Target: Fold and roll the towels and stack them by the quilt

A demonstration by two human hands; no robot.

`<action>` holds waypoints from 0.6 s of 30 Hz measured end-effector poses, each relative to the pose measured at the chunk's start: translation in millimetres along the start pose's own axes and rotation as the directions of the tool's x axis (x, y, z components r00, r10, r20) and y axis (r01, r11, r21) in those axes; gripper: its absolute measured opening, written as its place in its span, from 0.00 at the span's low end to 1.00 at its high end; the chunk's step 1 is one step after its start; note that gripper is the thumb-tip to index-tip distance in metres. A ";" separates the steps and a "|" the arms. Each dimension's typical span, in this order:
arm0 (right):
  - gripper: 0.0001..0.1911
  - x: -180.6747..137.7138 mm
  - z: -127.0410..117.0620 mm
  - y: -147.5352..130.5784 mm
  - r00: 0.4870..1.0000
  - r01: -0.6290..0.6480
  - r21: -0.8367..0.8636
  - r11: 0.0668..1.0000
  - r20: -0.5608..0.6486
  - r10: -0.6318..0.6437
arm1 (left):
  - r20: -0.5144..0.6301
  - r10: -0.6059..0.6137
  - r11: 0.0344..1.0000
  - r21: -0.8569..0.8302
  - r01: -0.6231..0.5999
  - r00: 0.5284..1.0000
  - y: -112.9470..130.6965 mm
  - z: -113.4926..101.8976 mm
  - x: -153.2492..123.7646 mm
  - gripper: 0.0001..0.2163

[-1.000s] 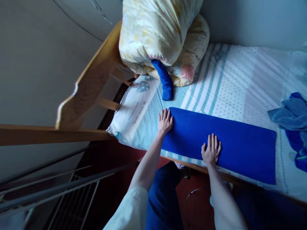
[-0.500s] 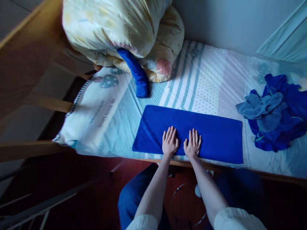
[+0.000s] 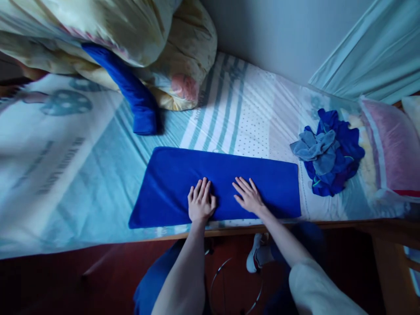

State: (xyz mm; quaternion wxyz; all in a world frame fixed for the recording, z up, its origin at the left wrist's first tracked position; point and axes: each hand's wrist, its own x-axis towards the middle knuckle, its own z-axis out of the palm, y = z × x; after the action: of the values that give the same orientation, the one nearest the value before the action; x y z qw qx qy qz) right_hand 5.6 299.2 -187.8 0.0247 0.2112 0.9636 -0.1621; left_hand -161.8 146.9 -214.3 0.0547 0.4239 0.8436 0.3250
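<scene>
A folded blue towel [image 3: 269, 183] lies flat along the near edge of a bed with a striped, patterned sheet [image 3: 249, 113]. My left hand [image 3: 201, 202] rests palm down on the towel's middle, fingers stretched flat. My right hand [image 3: 248, 196] lies flat on the towel just to the right, fingers spread and angled left. Neither hand holds anything.
A bundled yellow quilt [image 3: 144, 39] with a blue cloth [image 3: 131, 92] sticking out sits at the far left. A heap of blue clothes [image 3: 328, 153] and a pink pillow [image 3: 390, 148] lie at the right. The wooden bed rail [image 3: 344, 225] runs below the towel.
The view has swung right along the bed. My left hand moved from the towel's left end to its middle, and both hands now lie close together.
</scene>
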 end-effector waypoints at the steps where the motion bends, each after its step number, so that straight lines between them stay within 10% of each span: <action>1: 0.29 -2.2 -9.5 24.3 1.000 0.008 -0.014 1.000 0.018 -0.007 | -0.003 0.001 1.000 0.002 -0.001 1.000 0.2 0.1 0.1 0.28; 9: 0.30 -35.0 -41.7 184.1 0.818 -0.559 -0.148 0.816 -0.257 0.514 | 0.002 -0.023 1.000 -0.004 0.023 1.000 0.3 1.2 -0.1 0.30; 18: 0.23 7.4 -63.0 188.5 0.750 -0.627 -0.085 0.774 -0.336 0.570 | 0.016 -0.031 1.000 0.001 0.031 0.999 1.1 0.5 1.1 0.29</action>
State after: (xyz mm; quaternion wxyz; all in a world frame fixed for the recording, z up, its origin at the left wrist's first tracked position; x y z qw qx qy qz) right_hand 78.4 484.3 -185.9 -0.0463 0.5280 0.8478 -0.0185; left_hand -161.6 148.4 -213.8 0.0662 0.4135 0.8498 0.3203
